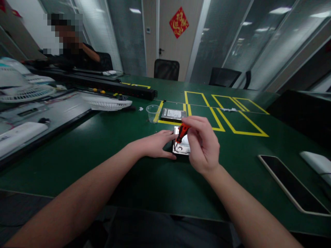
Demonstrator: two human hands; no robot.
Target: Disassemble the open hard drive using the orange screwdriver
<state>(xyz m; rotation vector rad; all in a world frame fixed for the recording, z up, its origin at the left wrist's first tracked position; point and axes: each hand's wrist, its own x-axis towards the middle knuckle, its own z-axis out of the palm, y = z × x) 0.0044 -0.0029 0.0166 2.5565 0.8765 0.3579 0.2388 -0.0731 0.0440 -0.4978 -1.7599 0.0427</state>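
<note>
A hard drive (pixel 184 148) with a shiny metal cover lies on the green table in front of me. My left hand (pixel 156 144) is closed on its left side, with the thumb at the near edge and fingers at the far part. In my right hand (pixel 206 146) is a red and black screwdriver (pixel 183 130), gripped by its handle. It slants down, tip toward the left part of the cover; I cannot tell whether it sits in a screw. Part of the drive is hidden by my right hand.
Beyond my hands are a second hard drive (pixel 173 114) and a clear plastic cup (pixel 152 114). White fan parts (pixel 107 103) and a long black bar (pixel 124 89) stand left. A phone (pixel 292 182) lies right. Yellow tape marks the table; a person sits far left.
</note>
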